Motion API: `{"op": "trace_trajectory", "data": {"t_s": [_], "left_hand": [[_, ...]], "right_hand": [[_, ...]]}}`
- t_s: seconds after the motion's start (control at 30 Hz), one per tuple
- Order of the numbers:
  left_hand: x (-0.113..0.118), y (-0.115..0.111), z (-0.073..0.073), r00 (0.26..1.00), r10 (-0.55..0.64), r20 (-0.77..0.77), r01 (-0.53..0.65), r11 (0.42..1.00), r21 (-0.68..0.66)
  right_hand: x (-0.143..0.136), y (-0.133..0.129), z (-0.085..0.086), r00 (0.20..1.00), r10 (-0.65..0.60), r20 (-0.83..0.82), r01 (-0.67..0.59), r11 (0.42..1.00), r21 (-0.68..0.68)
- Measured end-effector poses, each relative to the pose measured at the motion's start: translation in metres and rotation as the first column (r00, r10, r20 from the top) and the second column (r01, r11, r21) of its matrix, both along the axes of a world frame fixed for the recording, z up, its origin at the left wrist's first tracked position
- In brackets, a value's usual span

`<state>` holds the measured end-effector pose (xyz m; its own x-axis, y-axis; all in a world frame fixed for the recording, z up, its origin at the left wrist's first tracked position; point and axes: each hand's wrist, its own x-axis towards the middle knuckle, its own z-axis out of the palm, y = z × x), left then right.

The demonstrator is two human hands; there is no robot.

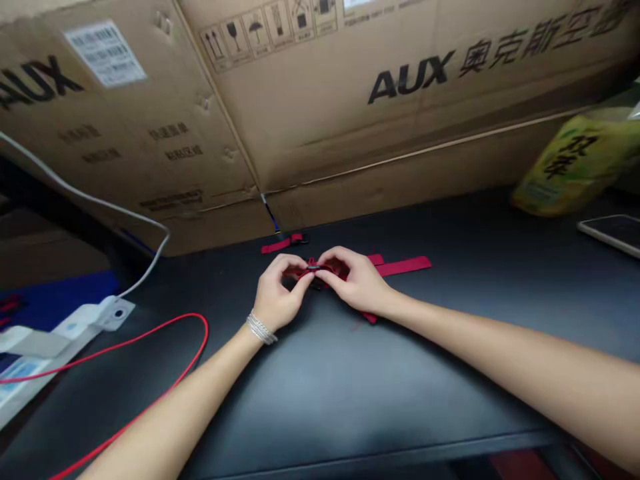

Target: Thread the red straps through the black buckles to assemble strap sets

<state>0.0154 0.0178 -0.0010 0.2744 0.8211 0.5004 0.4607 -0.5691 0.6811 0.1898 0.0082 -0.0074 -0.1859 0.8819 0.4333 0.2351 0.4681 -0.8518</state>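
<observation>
Over the middle of the dark table (310,393), my left hand (277,293) and my right hand (360,283) meet fingertip to fingertip. Both pinch a small black buckle (314,268) with red webbing strap around it. My fingers hide much of the buckle, so I cannot tell whether its parts are joined. Flat red strap ends (405,266) stick out to the right behind my right hand, and another red end (369,318) shows below it. A separate short red strap (277,247) with a black buckle lies just beyond my left hand.
Large cardboard boxes (340,127) stand along the table's back edge. A yellow package (570,163) and a phone (613,233) lie at the right. On the left are a white power strip (75,330), a red cable (206,327) and a white cable (100,200).
</observation>
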Motion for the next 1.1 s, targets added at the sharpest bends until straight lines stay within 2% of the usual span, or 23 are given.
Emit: {"op": "trace_trajectory", "data": {"t_s": [0.17, 0.27, 0.5, 0.77, 0.87, 0.97, 1.1], "left_hand": [[0.0009, -0.0029, 0.0021, 0.987, -0.134, 0.088, 0.139, 0.989, -0.052], [0.0016, -0.0044, 0.0023, 0.979, -0.162, 0.123, 0.172, 0.982, -0.081], [0.0038, -0.0035, -0.0013, 0.982, -0.07, 0.174, 0.092, 0.988, -0.12], [0.0029, -0.0037, 0.0004, 0.985, -0.127, 0.12, 0.144, 0.978, -0.154], [0.0019, -0.0042, 0.0021, 0.985, -0.15, 0.081, 0.159, 0.98, -0.12], [0.0014, -0.0035, 0.0027, 0.989, -0.135, 0.059, 0.139, 0.987, -0.076], [0.0015, -0.0023, 0.0012, 0.989, -0.124, 0.082, 0.132, 0.986, -0.102]], "right_hand": [[0.0007, 0.0019, 0.0007, 0.999, 0.024, -0.024, -0.023, 0.999, 0.026], [0.0008, 0.0026, 0.0008, 0.999, 0.019, -0.031, -0.017, 0.999, 0.049], [0.0009, 0.0023, -0.0006, 1.0, -0.02, -0.018, 0.02, 1.0, -0.002], [0.0008, 0.002, 0.0003, 0.999, -0.021, -0.029, 0.021, 1.0, 0.004], [0.0008, 0.0021, 0.0009, 0.999, -0.029, -0.016, 0.03, 0.999, 0.014], [0.0011, 0.0025, 0.0002, 0.999, -0.031, -0.016, 0.031, 0.999, 0.016], [0.0018, 0.0026, -0.0009, 0.999, -0.039, -0.013, 0.039, 0.999, 0.012]]}}
